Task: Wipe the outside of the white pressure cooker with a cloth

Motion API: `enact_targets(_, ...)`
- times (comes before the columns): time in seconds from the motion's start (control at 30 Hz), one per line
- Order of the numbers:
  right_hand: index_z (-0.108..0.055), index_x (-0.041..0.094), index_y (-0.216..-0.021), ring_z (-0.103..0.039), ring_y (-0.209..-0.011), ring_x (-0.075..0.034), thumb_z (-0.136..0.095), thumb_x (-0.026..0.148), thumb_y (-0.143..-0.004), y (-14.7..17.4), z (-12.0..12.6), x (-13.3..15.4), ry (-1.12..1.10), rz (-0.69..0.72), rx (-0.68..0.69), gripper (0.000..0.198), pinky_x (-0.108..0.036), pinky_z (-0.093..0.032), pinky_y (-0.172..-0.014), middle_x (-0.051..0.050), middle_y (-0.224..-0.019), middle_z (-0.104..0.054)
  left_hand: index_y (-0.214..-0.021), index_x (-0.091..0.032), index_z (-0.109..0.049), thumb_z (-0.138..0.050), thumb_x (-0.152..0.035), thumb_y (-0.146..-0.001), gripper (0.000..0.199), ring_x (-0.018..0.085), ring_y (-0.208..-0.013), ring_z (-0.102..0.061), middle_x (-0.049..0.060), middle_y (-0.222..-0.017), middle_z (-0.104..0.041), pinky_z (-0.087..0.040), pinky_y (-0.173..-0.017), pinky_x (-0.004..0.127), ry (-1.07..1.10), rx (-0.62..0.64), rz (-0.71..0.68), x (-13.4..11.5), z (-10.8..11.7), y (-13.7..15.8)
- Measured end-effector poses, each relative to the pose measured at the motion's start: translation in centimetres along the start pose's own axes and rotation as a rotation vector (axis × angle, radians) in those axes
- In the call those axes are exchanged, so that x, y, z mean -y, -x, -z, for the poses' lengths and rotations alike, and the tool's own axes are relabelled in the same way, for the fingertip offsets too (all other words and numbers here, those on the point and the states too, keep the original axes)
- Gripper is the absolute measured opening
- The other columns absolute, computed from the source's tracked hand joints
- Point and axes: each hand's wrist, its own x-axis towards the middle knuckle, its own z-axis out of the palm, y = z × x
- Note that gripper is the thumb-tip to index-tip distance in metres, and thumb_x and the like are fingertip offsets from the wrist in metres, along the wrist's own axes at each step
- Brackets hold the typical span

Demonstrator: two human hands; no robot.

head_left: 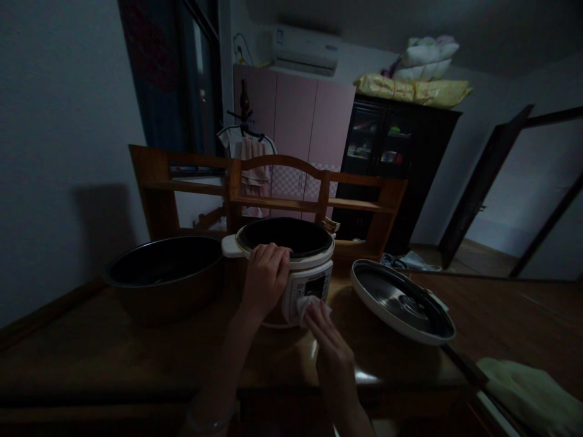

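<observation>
A white electric pressure cooker [291, 312] stands open on the wooden desk, its dark inside showing. My left hand [266, 276] is closed over the cooker's near rim, fingers curled on the edge. Against the front control panel [314, 284], my right hand [331, 346] presses a crumpled white tissue [307, 306] with its fingertips. To the left sits a dark inner pot [173, 297], apart from the cooker. The round lid [403, 300] lies at the right, tilted, its metal underside facing up.
A wooden shelf rack [282, 200] stands along the desk's back edge behind the cooker. At the lower right is a pale green cloth [532, 388]. Farther off are pink cabinets [296, 121], a black cabinet [405, 158] and a door [487, 176].
</observation>
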Motion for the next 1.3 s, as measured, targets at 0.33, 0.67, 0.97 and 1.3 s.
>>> enact_targets(0.33, -0.04, 0.028, -0.152, -0.037, -0.145, -0.022, -0.032, -0.005, -0.09, -5.3, -0.6, -0.1, -0.004, -0.046, -0.1, 0.07, -0.044, -0.042, -0.117, -0.005, -0.157, -0.04, -0.099, -0.023, -0.063, -0.034, -0.027, -0.102, 0.03, 0.024, -0.097, -0.054, 0.006, -0.094, -0.063, -0.04, -0.097, 0.044, 0.006, -0.012, -0.008, 0.0, 0.0, -0.1)
enact_targets(0.67, -0.045, 0.024, -0.149, -0.045, -0.139, -0.02, -0.031, -0.011, -0.08, -1.1, -2.2, -0.4, 0.091, 0.0, -0.068, 0.078, -0.038, -0.05, -0.11, -0.007, -0.15, -0.05, -0.101, -0.023, -0.063, -0.033, -0.028, -0.102, 0.03, 0.024, -0.097, -0.054, 0.006, -0.095, -0.063, -0.039, -0.096, 0.044, -0.001, -0.02, -0.008, 0.0, -0.2, 0.0)
enact_targets(0.97, -0.052, 0.025, -0.145, -0.055, -0.132, -0.02, -0.038, -0.004, -0.086, -0.4, 0.1, -0.7, 0.039, -0.113, -0.024, 0.067, -0.035, -0.053, -0.106, -0.006, -0.146, -0.055, -0.099, -0.023, -0.063, -0.035, -0.028, -0.102, 0.029, 0.024, -0.096, -0.055, 0.005, -0.094, -0.063, -0.039, -0.094, 0.043, 0.002, -0.017, -0.015, 0.1, -0.1, -0.1)
enact_targets(1.3, -0.055, 0.027, -0.142, -0.053, -0.134, -0.02, -0.041, 0.011, -0.1, -7.1, 2.1, -1.3, 0.04, -0.192, -0.325, 0.047, -0.034, -0.049, -0.109, -0.005, -0.148, -0.054, -0.101, -0.023, -0.063, -0.035, -0.028, -0.102, 0.028, 0.024, -0.096, -0.054, 0.005, -0.095, -0.063, -0.039, -0.095, 0.043, 0.009, -0.009, -0.018, 0.1, -0.1, 0.0)
